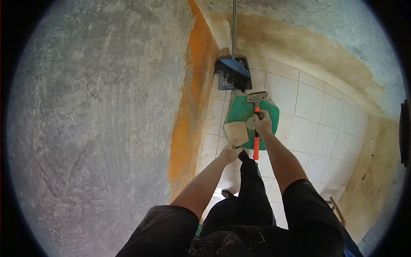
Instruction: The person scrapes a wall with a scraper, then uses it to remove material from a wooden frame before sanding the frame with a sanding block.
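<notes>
My right hand [263,123] is wrapped round the black and orange handle of a scraper [257,97], whose wide metal head points away from me. My left hand [231,153] grips the near edge of a pale, roughly square plate [236,133], perhaps a putty tool; its handle is hidden by my fingers. Both tools are over a green stool or stand [270,112] with a rounded top. A small pale round spot shows on the green surface beside my right hand.
Beyond the green top, a broom [234,67] with a metal pole rests in a black dustpan [249,84]. A grey wall [94,107] with an orange strip rises at left. White floor tiles [314,103] lie at right; a wooden piece [337,210] is at lower right.
</notes>
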A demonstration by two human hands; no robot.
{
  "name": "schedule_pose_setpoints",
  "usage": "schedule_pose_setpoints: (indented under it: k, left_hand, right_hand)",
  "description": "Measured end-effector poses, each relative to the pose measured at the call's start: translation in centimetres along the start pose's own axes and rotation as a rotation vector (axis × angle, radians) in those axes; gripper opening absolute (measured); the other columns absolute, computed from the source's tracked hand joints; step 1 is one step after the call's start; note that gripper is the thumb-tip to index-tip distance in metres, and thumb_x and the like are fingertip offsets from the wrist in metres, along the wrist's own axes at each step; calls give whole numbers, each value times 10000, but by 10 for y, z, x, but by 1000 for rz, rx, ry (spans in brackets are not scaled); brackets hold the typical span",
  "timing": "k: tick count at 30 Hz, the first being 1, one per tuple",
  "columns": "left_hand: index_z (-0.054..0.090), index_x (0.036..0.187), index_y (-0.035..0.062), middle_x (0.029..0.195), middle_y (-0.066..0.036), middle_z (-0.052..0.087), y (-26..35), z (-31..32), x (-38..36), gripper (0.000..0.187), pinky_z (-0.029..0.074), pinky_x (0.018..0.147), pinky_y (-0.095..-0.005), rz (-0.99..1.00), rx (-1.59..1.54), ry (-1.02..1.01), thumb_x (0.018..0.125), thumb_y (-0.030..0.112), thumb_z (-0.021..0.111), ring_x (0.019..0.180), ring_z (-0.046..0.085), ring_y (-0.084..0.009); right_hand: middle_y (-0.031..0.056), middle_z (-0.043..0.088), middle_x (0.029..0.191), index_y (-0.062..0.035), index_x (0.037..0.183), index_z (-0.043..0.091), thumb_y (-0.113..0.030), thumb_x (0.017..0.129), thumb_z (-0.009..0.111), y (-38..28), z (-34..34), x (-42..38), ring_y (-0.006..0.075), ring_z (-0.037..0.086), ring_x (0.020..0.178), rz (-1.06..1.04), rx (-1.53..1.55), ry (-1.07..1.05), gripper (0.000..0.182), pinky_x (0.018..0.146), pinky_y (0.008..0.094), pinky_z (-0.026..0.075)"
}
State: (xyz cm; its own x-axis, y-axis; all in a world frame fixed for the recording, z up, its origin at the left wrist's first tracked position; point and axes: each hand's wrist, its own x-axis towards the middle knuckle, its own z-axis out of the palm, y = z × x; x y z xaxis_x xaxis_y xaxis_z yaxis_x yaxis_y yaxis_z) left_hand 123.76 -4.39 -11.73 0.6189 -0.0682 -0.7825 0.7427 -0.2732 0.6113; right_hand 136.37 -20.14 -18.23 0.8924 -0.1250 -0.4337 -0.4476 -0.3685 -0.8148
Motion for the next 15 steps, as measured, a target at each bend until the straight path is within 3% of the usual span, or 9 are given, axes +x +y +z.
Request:
schedule_pose_setpoints:
  k: [2,5,6,11,14,15]
  left_hand:
    - [343,1353,29,1134,-151,571,-11,7,12,595,418,871,-299,12,-127,17,836,197,584,1009,557,-205]
    - [456,1278,8,1080,-114,600,-7,3,14,502,412,877,-290,-88,-47,12,832,203,578,1003,554,-186]
    - [534,1191,-13,1067,-118,614,0,0,7,446,418,881,-298,-82,38,18,827,240,582,1000,567,-200]
    - [566,1151,18,1113,-179,597,6,-14,-17,419,426,902,-334,1,239,152,826,283,582,1003,583,-275]
    - [548,1198,73,1166,-203,567,11,-36,-41,429,418,928,-343,13,347,163,833,295,577,1048,566,-294]
    - [537,1221,94,1185,-209,555,13,-43,-55,438,414,938,-345,16,368,156,835,298,576,1068,557,-297]
  right_hand:
    - [161,609,951,-43,1098,498,-185,791,638,-21,-2,-9,331,611,850,-64,-127,1,366,738,388,489]
    - [184,534,1036,-46,1093,492,-203,798,612,-32,2,-16,370,554,941,-195,-370,83,355,789,414,473]
    - [187,512,1053,-43,1094,492,-213,801,605,-34,2,-16,370,543,955,-184,-385,50,357,801,419,469]
    - [207,468,1110,-48,1152,456,-261,831,558,-30,-12,-17,380,526,981,-167,-435,-114,399,838,430,460]
    - [216,461,1169,-25,1215,418,-303,804,613,-27,-14,-29,372,494,1063,-85,-378,-58,533,897,413,430]
    - [210,396,1240,-40,1258,368,-328,800,617,-28,-13,-37,388,440,1123,-75,-404,-5,596,949,421,385]
